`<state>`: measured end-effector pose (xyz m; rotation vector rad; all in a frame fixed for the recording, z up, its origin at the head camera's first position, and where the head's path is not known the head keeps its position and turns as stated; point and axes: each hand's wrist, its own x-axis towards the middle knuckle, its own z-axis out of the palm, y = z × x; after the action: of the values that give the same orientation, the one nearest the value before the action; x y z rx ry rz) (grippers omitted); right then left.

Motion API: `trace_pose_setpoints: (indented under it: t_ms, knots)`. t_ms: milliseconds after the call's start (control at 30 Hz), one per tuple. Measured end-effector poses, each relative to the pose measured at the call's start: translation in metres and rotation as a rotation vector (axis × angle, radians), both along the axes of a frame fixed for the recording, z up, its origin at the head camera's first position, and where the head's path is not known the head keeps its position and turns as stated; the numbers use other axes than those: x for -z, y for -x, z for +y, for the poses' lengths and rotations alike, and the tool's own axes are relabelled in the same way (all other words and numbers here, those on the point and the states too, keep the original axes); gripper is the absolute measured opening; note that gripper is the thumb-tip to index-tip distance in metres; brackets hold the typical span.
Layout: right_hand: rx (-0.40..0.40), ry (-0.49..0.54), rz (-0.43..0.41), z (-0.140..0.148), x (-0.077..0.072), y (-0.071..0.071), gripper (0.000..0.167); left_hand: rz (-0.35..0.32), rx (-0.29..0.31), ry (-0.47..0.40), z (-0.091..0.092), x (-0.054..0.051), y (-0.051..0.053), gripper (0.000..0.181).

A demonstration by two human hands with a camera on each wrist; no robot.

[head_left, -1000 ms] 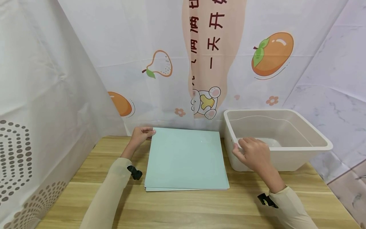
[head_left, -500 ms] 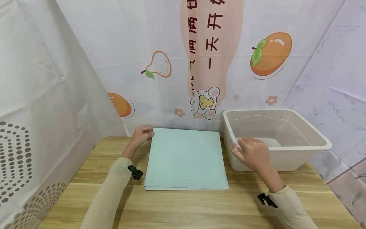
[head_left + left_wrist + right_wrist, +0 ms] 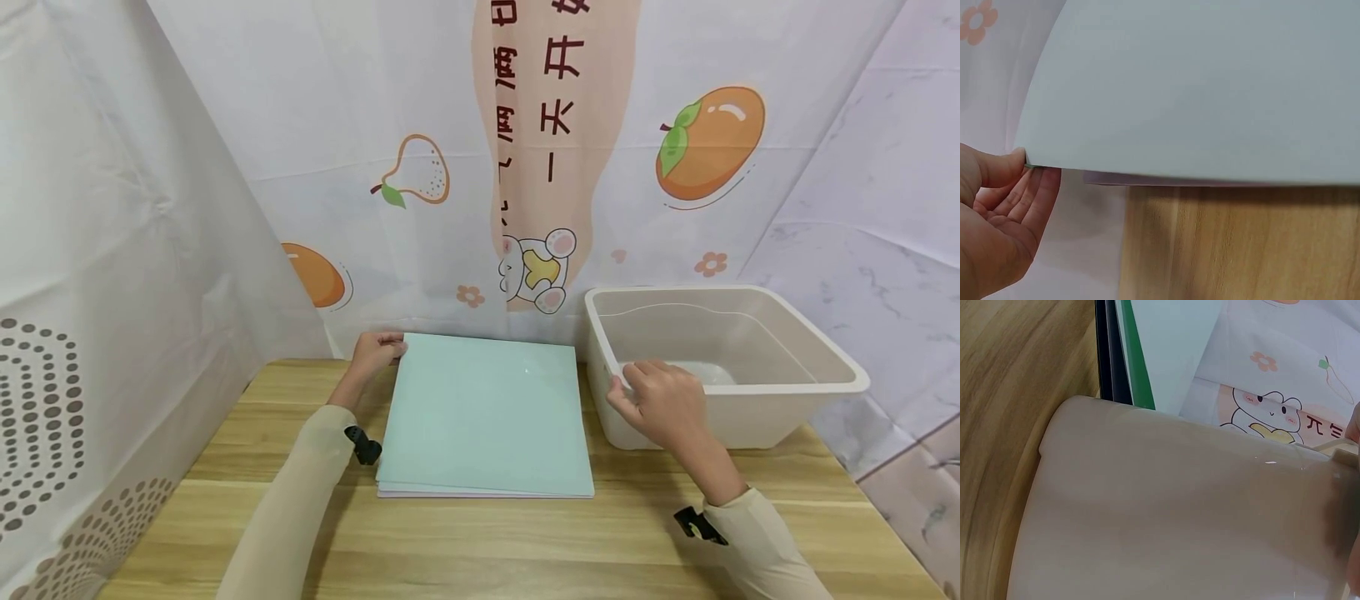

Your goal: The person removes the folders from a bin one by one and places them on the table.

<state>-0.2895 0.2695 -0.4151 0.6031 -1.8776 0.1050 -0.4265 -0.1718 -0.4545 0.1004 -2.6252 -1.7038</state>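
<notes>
A stack of flat, stiff sheets lies on the table, with a pale mint-green sheet (image 3: pixel 491 417) on top. At its far left corner my left hand (image 3: pixel 375 354) pinches the mint-green sheet; in the left wrist view the thumb (image 3: pixel 1004 169) is at the corner and the fingers are underneath. A thin purplish sheet edge (image 3: pixel 1135 180) shows below it. My right hand (image 3: pixel 663 400) grips the near left rim of a white plastic tub (image 3: pixel 795 400). Only a sliver of that hand appears in the right wrist view. Green (image 3: pixel 1138 362) and dark sheet edges (image 3: pixel 1113 356) show beside the tub there.
The tub stands at the right of the wooden table (image 3: pixel 487 550), its inside facing up. A printed white curtain (image 3: pixel 427 250) hangs right behind the stack and tub. Another curtain (image 3: pixel 90 250) borders the table on the left.
The mint-green sheet's near edge has shifted slightly back and left, baring more pale and pinkish edges below. My left wrist has turned a little to the right. The right hand stays on the rim.
</notes>
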Motion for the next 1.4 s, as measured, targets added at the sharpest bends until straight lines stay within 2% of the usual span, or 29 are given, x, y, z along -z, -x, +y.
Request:
trace_pose_setpoints:
  t_ms: [233,467,667,900,1167,1400]
  knots:
    - [-0.002,-0.005,0.0,0.0,0.0,0.0,0.035,-0.006,-0.034,0.002,-0.001,0.005,0.001,0.036]
    - [-0.008,-0.009,-0.001,-0.001,0.0,-0.001,0.036,-0.009,-0.06,-0.031,-0.006,0.011,-0.001,0.035]
    - [-0.014,-0.008,0.001,-0.003,-0.002,-0.002,0.036,-0.01,-0.015,-0.059,-0.018,0.016,-0.005,0.038]
    - [-0.014,0.0,0.019,-0.005,-0.005,-0.003,0.034,-0.056,0.062,-0.118,-0.028,0.021,-0.009,0.047]
    - [-0.006,0.007,0.023,-0.002,0.0,-0.001,0.034,-0.088,0.044,-0.151,-0.032,0.032,-0.008,0.047]
    - [-0.003,0.007,0.021,-0.002,-0.001,-0.001,0.035,-0.121,0.027,-0.163,-0.031,0.033,-0.009,0.047]
